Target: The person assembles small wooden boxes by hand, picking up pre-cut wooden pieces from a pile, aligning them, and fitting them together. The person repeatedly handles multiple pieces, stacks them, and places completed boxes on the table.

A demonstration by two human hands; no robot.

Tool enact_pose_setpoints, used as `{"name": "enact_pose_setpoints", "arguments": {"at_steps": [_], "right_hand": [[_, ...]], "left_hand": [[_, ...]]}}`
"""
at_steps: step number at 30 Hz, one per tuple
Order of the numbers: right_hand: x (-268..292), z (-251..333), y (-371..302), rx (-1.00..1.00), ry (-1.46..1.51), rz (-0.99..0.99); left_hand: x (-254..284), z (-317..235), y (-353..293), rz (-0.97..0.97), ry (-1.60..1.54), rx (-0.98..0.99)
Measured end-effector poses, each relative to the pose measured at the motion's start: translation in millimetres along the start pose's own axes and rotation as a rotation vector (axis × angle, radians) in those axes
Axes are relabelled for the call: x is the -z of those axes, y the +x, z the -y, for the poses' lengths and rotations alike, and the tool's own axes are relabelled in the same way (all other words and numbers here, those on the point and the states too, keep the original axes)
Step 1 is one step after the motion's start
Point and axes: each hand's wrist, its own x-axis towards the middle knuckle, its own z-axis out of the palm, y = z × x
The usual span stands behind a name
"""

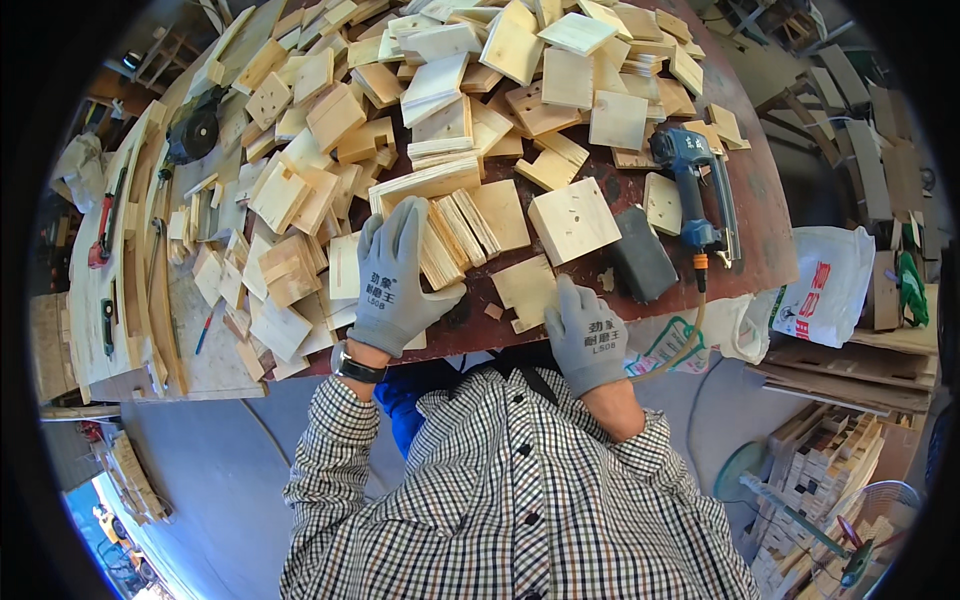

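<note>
My left hand (pixel 400 280), in a grey glove, is open with its thumb apart. Its fingers reach along the left side of a row of thin wooden boards (pixel 458 232) standing on edge. My right hand (pixel 590 335), gloved the same way, is at the table's near edge. Its fingers look loosely extended, beside the right edge of a small pale wooden piece (pixel 525 290). Just beyond it lies a square wooden block (pixel 574 220) with dark marks on top. A dark grey oblong thing (pixel 643 254) lies to the right of that block.
A blue air nailer (pixel 688 185) with a hose stands at the right of the dark red table (pixel 755 225). Wooden offcuts (pixel 440 85) pile up across the far side. A red-handled tool (pixel 103 230) lies at left. White bags (pixel 822 280) hang off the right.
</note>
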Motion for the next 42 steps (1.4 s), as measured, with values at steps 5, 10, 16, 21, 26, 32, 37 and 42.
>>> {"name": "enact_pose_setpoints", "arguments": {"at_steps": [5, 10, 16, 21, 26, 32, 37, 42], "right_hand": [[36.8, 36.1, 18.8, 0.284, 0.382, -0.327], [40.0, 58.1, 69.2, 0.090, 0.620, -0.028], [24.6, 55.7, 99.1, 0.085, 0.488, 0.074], [19.0, 62.8, 98.8, 0.100, 0.498, 0.046], [-1.8, 57.3, 101.1, 0.066, 0.675, -0.045], [-22.9, 69.3, 100.5, -0.278, 1.566, 0.166], [-58.4, 43.3, 107.3, -0.017, 1.565, 0.111], [-71.6, 44.4, 122.1, 0.157, 1.018, 0.095]], "left_hand": [[14.7, -16.4, -8.8, -0.154, -0.014, 0.032], [12.8, -61.5, -57.5, -0.284, -0.322, 0.379], [-0.7, -78.0, -54.1, -0.356, -0.308, 0.439], [-19.5, -70.7, -60.7, -0.357, -0.233, 0.360], [-18.9, -76.6, -45.2, -0.338, -0.340, 0.327], [15.0, -66.4, -13.2, -0.207, -0.066, 0.172], [22.6, -70.4, 11.3, -0.119, 0.092, 0.010], [19.3, -79.1, 15.1, -0.053, 0.263, -0.015]]}}
